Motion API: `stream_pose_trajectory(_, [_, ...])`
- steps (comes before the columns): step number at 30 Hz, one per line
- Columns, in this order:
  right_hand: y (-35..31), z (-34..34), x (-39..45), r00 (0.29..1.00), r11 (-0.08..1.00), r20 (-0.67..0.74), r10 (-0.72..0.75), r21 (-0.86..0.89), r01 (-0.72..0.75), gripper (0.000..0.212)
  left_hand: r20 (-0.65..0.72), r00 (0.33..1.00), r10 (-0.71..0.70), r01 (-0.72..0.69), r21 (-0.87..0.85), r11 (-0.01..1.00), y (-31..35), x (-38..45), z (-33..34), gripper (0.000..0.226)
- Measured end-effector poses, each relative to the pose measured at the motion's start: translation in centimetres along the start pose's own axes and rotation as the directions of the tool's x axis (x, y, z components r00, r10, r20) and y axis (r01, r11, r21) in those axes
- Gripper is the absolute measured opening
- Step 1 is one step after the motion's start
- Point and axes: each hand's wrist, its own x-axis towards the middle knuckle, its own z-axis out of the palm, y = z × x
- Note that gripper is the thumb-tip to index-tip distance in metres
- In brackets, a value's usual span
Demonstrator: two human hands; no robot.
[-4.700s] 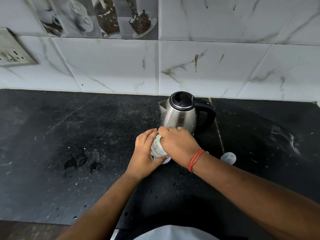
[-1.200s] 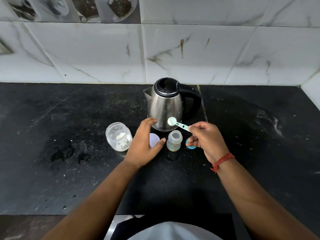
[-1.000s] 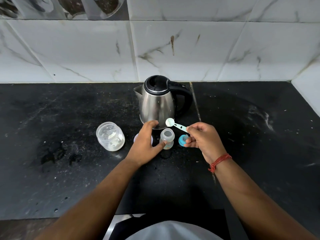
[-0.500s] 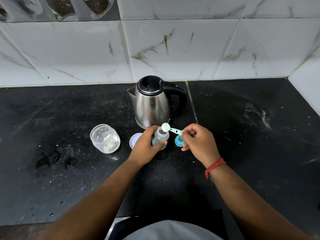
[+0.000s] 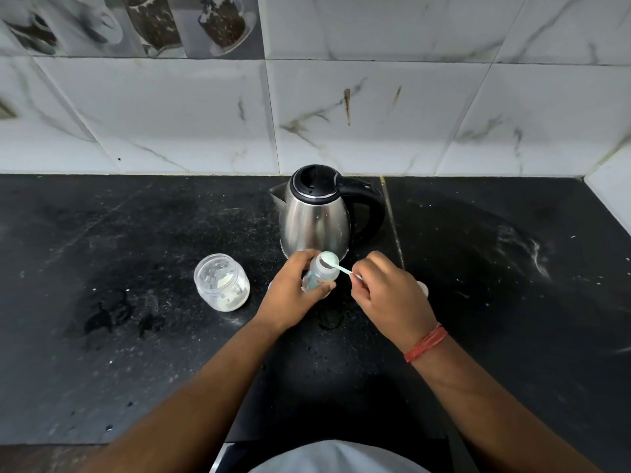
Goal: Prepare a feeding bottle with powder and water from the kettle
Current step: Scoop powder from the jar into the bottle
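**Tipping powder into the bottle**

Holding the bottle point(image 5: 319, 275) in my left hand point(image 5: 290, 297), fingers wrapped round its body, I tilt its mouth toward the right so the scoop point(image 5: 328, 260) can meet it; my right hand point(image 5: 387, 297) pinches the scoop's thin handle, its bowl at the bottle's open mouth; the grip looks light, for turning the bowl over. The open powder jar point(image 5: 222, 282) stands just left, within reach for another scoop; the kettle point(image 5: 316, 216) waits close behind on the counter point(image 5: 136, 240), lid shut, handle facing right, handy for pouring afterwards, I judge.
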Motion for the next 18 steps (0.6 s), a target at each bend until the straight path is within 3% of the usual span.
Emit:
stream_pose_trajectory(6, [0.2,0.8,0.6,0.994,0.995,0.044,-0.098,0.004,0.098,0.021,-0.001,1.000,0.003,-0.003,-0.025,1.000,-0.3,0.2,-0.3,0.062])
stream_pose_trajectory(18, [1.1,0.3,0.5,0.989,0.992,0.076,-0.123,0.017,0.123,0.020,-0.004,1.000,-0.022,0.022,0.003,1.000,0.1,0.0,0.1,0.059])
